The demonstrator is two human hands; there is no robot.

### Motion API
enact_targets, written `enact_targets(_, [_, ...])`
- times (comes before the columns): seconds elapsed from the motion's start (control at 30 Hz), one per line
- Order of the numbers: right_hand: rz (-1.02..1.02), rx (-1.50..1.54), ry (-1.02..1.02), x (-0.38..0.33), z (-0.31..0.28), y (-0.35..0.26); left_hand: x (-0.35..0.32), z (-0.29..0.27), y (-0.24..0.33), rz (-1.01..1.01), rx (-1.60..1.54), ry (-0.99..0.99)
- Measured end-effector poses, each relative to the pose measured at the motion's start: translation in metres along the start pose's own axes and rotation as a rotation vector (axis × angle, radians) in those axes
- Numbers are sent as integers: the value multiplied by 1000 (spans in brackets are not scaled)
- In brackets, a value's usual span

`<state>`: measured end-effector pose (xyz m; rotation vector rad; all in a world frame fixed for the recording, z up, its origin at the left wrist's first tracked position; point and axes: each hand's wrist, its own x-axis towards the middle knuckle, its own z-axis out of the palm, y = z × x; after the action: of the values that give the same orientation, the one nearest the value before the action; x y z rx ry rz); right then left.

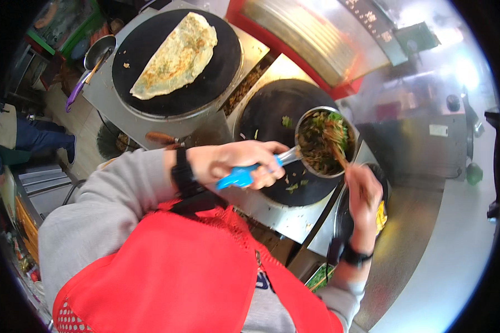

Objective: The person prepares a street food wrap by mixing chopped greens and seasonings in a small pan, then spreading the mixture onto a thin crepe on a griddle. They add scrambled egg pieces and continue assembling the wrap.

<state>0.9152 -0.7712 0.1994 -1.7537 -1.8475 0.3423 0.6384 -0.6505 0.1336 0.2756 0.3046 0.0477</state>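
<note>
I am fearing mostly a spill: the round silver metal pan (298,133) is being gripped only by its bright blue handle grip (237,177), so a loosening or twisting of the left hand (256,162) could be tipping it, and the dark shredded food with green leaves (315,145) could be sliding over the rim. The thin brown wooden-looking utensil (337,154) is reaching into this food, and too strong a push from the right hand (364,191) could be throwing pieces out or turning the pan. A few green scraps (287,121) are lying on the flat, black, round griddle (261,108), where they could be burning if it is hot; I am not able to judge its heat.

Both hands are occupied: the left is clasping the blue grip, and the right is pinching the utensil, although blur is hiding its exact fingertips. From the left hand, the pan is lying at about two o'clock; from the right hand, it is lying near, at about eleven o'clock. The pan is covering the griddle's three o'clock side, but I am not able to tell whether they are touching.
</note>
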Motion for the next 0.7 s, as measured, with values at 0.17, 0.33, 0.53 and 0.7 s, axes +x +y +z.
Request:
enact_targets(0.17, [-48, 123, -128, 5, 0, -1, 4, -1, -1, -43, -38, 27])
enact_targets(0.33, [-257, 221, -57, 3, -8, -3, 8, -8, 2, -88, -104, -40])
enact_targets(0.53, [-184, 237, -55, 3, -11, 0, 12, -3, 2, -135, -90, 47])
enact_targets(0.7, [11, 184, 68, 9, -3, 13, 16, 2, 5, -127, -152, 24])
